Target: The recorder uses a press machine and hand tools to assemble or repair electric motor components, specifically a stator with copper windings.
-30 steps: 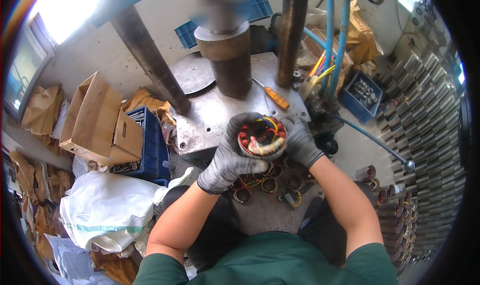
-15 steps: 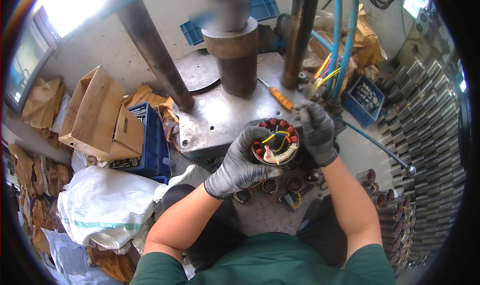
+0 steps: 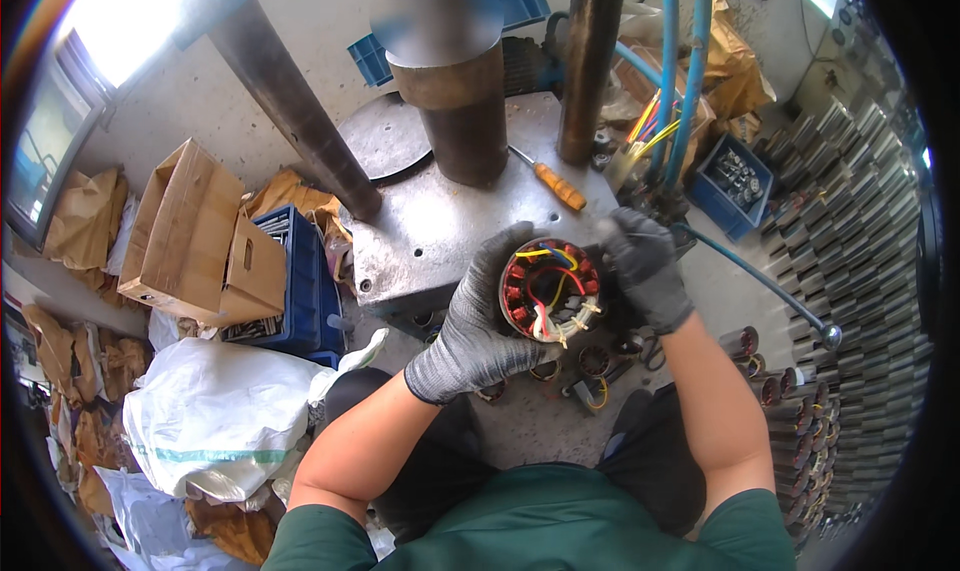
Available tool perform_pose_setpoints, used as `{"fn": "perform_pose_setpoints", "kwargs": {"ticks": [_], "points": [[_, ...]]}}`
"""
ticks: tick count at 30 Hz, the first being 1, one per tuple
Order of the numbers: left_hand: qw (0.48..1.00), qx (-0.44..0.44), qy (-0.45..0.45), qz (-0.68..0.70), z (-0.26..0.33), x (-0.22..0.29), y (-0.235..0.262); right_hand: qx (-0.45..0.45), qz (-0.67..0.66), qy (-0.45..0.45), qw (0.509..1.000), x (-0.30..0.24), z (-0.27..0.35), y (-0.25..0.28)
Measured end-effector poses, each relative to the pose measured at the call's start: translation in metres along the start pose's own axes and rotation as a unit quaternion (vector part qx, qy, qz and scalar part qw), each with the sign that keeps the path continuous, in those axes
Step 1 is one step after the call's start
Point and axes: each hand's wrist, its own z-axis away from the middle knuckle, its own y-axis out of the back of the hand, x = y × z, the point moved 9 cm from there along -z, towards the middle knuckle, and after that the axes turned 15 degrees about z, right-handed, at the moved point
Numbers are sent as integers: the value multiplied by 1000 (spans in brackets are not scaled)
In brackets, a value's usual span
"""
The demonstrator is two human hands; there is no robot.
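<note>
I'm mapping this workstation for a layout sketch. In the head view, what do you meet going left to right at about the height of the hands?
Cardboard box → blue crate → left hand → stator with red windings → right hand → blue hose → rows of metal cylinders.

Left hand (image 3: 478, 321) cradles wound stator (image 3: 548, 291); right hand (image 3: 640, 266) touches its rim.

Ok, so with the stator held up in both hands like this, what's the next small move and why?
Probably tuck the loose coloured wires down into the stator. The left hand cups the stator from below, the right hand pinches near its upper right edge, and the yellow, red and blue leads arc across the open centre.
</note>
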Motion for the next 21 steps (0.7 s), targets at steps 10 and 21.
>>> {"fn": "perform_pose_setpoints", "kwargs": {"ticks": [10,21], "points": [[997,-65,4,-40,0,8,-26,-63,-250,171,951,-93,76,48],[991,-120,-26,-44,-3,-1,-35,-74,-249,106,960,-85,83,48]]}}
